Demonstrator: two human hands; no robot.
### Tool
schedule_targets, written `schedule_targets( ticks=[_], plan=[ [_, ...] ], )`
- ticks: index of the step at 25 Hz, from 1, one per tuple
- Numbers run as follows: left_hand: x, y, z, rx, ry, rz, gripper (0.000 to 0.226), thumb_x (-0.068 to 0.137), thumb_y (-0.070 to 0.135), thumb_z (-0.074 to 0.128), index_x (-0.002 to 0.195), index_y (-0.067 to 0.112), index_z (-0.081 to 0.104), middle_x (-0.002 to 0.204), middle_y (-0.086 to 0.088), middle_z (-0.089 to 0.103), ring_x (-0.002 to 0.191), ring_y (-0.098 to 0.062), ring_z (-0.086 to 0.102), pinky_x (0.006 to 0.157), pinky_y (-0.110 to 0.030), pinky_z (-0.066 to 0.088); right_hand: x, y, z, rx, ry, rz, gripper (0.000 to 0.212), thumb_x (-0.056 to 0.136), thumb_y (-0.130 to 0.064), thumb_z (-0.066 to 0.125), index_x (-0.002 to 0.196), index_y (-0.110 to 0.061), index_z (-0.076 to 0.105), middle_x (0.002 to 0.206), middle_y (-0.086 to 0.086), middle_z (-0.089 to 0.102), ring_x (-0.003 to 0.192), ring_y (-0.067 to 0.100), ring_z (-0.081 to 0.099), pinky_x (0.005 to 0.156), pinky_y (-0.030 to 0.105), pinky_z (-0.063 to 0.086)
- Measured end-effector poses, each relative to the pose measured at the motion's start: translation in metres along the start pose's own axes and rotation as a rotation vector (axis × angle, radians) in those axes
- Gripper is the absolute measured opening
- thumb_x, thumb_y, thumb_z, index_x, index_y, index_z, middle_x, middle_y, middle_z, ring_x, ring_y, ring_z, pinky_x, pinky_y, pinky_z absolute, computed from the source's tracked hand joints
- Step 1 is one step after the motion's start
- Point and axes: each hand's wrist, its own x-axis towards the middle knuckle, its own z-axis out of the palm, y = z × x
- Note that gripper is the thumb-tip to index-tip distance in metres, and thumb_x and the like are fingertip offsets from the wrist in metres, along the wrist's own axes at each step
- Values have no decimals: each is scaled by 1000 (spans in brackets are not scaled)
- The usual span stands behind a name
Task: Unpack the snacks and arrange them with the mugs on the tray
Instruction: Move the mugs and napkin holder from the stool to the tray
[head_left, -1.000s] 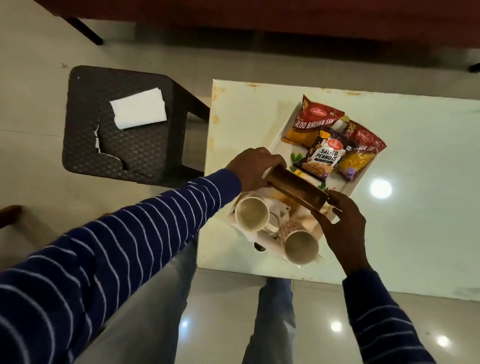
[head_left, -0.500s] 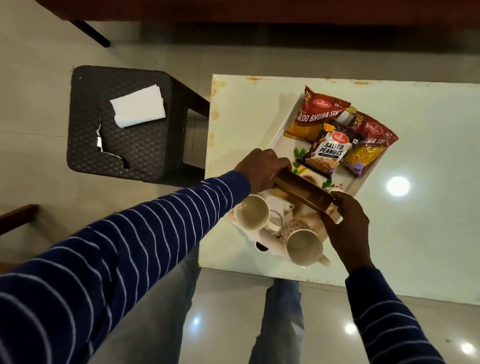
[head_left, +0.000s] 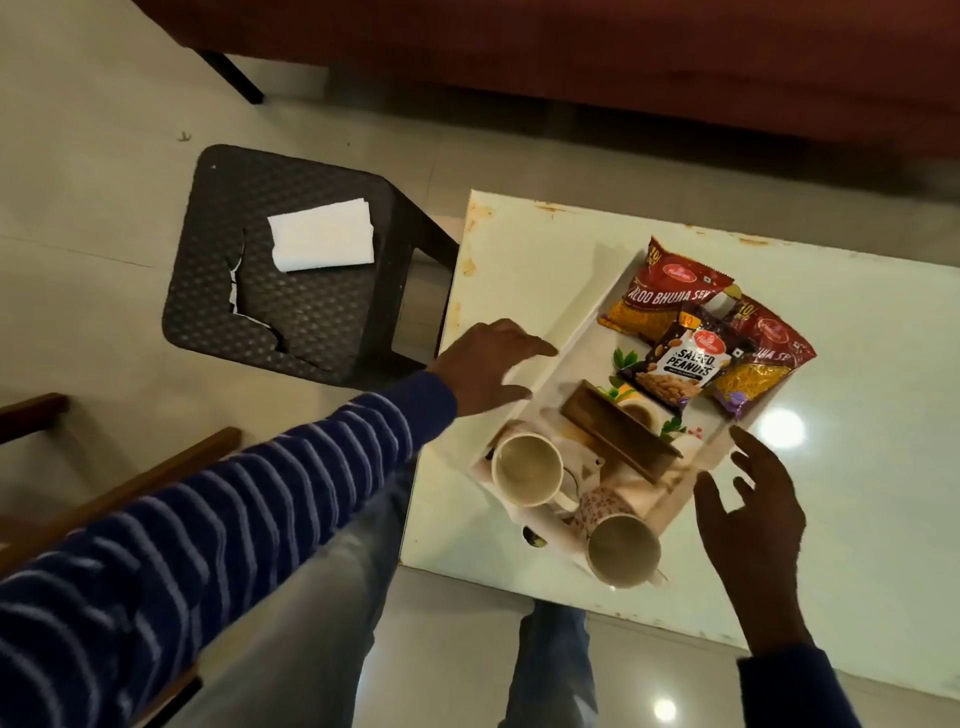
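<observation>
A white tray (head_left: 576, 340) lies slantwise on the white table (head_left: 857, 405). At its far end sit a red aloo bhujia packet (head_left: 662, 296), a dark salted peanuts packet (head_left: 683, 366) and a second red packet (head_left: 763, 364). A brown wooden box (head_left: 615, 434) rests in the tray's middle. Two mugs stand at the near end, one on the left (head_left: 527, 467) and a patterned one (head_left: 621, 545) nearest me. My left hand (head_left: 485, 366) hovers open at the tray's left edge. My right hand (head_left: 748, 525) is open beside the tray's right edge, holding nothing.
A dark wicker stool (head_left: 283, 270) with a cracked seat stands left of the table, with a folded white napkin (head_left: 322, 241) on it. A red-brown sofa (head_left: 623, 57) runs along the far side. A wooden chair frame (head_left: 104, 483) is at the near left.
Both hands held the wooden box above the mugs before. The box now rests on the tray, and both hands have let go and drawn apart to the tray's sides.
</observation>
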Motion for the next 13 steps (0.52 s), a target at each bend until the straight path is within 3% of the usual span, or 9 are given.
schedule_targets(
  ticks=[3,6,10,13],
  plan=[
    [-41,-41,-35,-64,310,-157,28,86,33,70,111,20,67,104,1,69,97,-16,61,85,-39,54,18,-61,14,90,13,-18,52,87,-9,72,136,-14,54,132,9,62,113,22,62,93,46,56],
    [-73,-91,-72,-190,624,-422,9,87,28,70,91,20,68,85,7,68,77,-10,64,69,-22,53,40,-131,57,175,-111,-127,45,92,-12,66,134,-14,54,131,3,62,108,18,63,89,35,55],
    [-92,-151,-106,-420,950,-844,10,83,27,72,84,22,63,74,12,62,68,2,58,66,-14,46,49,-208,130,258,-289,-156,43,93,-16,65,135,-18,56,134,-2,59,102,11,65,81,18,55],
    [-97,-186,-121,-587,966,-1039,27,81,36,74,92,16,61,75,14,58,68,4,53,64,-12,40,50,-260,187,236,-393,-147,41,94,-20,66,134,-19,58,134,-2,61,103,13,65,71,0,47]
  ],
)
